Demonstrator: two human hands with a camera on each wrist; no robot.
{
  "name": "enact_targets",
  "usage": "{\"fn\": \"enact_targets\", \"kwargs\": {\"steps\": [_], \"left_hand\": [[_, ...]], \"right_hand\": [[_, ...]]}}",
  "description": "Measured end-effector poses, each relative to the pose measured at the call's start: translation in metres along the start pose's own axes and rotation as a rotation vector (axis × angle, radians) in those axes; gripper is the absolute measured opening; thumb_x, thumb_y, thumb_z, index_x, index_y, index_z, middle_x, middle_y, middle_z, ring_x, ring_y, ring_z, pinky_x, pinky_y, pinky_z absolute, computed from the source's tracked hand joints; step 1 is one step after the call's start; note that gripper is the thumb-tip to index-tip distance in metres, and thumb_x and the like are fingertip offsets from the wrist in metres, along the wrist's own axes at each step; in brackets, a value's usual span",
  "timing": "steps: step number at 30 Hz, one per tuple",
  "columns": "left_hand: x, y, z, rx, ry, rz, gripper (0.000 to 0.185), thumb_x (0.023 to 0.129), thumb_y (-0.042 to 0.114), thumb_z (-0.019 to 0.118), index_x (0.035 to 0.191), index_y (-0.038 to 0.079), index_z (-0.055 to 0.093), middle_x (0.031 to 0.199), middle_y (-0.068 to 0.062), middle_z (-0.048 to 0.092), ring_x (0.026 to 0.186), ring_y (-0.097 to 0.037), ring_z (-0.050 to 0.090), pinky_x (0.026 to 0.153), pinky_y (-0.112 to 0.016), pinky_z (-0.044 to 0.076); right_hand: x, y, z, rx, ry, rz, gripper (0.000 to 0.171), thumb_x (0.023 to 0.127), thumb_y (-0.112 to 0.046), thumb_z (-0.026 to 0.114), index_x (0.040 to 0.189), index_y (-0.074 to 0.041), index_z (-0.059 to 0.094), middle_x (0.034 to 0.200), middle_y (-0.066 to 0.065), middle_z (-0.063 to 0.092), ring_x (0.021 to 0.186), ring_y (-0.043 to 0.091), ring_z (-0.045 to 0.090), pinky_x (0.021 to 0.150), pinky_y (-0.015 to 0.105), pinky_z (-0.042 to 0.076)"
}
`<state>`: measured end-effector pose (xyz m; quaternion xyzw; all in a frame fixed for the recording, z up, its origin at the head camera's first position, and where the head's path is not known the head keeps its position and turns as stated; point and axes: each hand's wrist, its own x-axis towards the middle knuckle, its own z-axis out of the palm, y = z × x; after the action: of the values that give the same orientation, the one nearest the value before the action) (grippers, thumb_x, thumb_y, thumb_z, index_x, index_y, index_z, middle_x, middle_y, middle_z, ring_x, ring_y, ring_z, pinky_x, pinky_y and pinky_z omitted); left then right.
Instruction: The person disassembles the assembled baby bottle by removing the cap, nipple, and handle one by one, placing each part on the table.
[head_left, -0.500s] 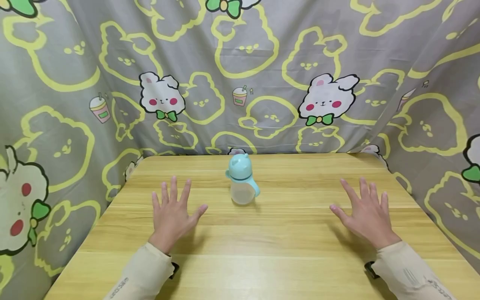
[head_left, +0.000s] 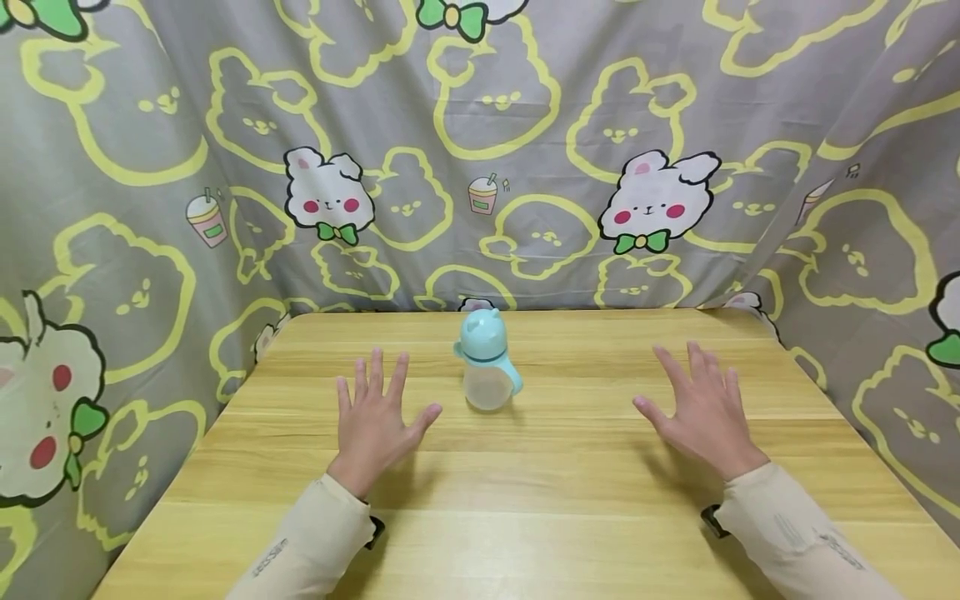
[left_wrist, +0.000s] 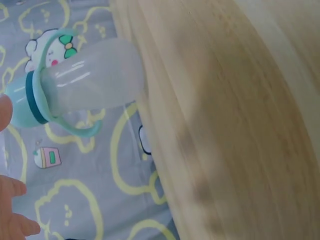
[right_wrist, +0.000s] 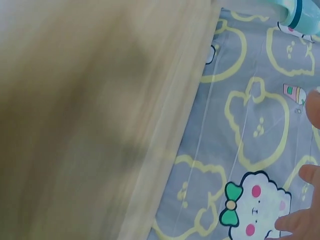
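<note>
A small baby bottle [head_left: 486, 364] with a pale blue bear-eared lid, a blue handle and a frosted clear body stands upright near the middle back of the wooden table [head_left: 525, 492]. My left hand [head_left: 377, 423] hovers just left of it with fingers spread and straight, holding nothing. My right hand [head_left: 697, 411] is spread the same way further off to the bottle's right. In the left wrist view the bottle [left_wrist: 85, 85] fills the upper left and my fingertips [left_wrist: 12, 187] show at the left edge. In the right wrist view only the bottle's blue rim [right_wrist: 300, 12] and fingertips [right_wrist: 295, 220] show.
A grey curtain [head_left: 525, 150] printed with yellow rabbit outlines and white rabbits encloses the table at the back and both sides. The table's near edge lies below my cream sleeves [head_left: 315, 542].
Both hands have moved forward and inward toward the bottle, the left one closing most of the gap. The bottle has not moved.
</note>
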<state>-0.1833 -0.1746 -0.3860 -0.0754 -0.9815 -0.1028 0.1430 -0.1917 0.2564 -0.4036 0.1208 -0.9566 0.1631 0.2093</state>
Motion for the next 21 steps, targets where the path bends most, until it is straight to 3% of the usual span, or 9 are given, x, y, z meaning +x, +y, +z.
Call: {"fn": "enact_targets", "kwargs": {"steps": [14,21], "left_hand": [[0.009,0.017,0.018,-0.093,-0.006,0.007,0.09,0.089,0.068,0.047,0.155,0.012,0.022,0.158,-0.025,0.009,0.143,-0.045,0.003,0.109,-0.063,0.0],[0.013,0.028,0.026,-0.161,-0.05,-0.022,0.093,0.089,0.066,0.047,0.155,0.007,0.017,0.158,-0.024,0.008,0.144,-0.042,0.002,0.11,-0.061,0.0]], "right_hand": [[0.03,-0.034,0.016,0.1,-0.019,-0.044,0.076,0.09,-0.051,0.06,0.15,-0.013,0.032,0.149,0.033,0.024,0.137,0.049,0.022,0.104,0.069,0.007],[0.045,-0.055,0.023,0.121,-0.007,-0.093,0.076,0.089,-0.049,0.061,0.149,-0.012,0.032,0.148,0.032,0.028,0.137,0.046,0.024,0.105,0.067,0.012]]}}
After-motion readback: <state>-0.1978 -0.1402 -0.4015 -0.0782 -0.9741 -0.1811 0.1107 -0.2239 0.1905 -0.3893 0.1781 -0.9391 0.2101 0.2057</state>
